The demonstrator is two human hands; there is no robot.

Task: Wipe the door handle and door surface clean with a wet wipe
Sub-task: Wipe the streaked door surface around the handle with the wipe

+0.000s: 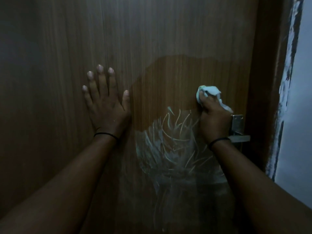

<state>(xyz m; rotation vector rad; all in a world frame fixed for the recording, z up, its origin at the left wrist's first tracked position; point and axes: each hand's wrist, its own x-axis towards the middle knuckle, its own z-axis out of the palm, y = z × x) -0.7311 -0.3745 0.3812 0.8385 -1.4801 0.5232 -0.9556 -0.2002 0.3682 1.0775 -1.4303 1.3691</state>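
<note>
- Wiping is under way on the wooden door (168,39): the right hand (214,119) has its grip clenched round a bunched wet wipe (208,92) and presses it against the panel.
- The left hand (106,102) lies flat on the door with fingers spread, its grip released, holding nothing; it looks to be bracing the door.
- A darker damp patch (177,78) spreads from the wipe leftward and upward, while whitish streaks and smears (173,149) sit below the wipe, between the two forearms.
- The metal door handle (238,130) is just below and to the right of the right hand, partly hidden by the wrist; its lever runs roughly level, its plate upright.
- Judged from this, the smears lie down and slightly left of the wipe, so the next stroke calls for a downward pull; the right hand is much the nearer to both smears and handle.
- The handle appears not yet wiped, though that cannot be told for sure.
</note>
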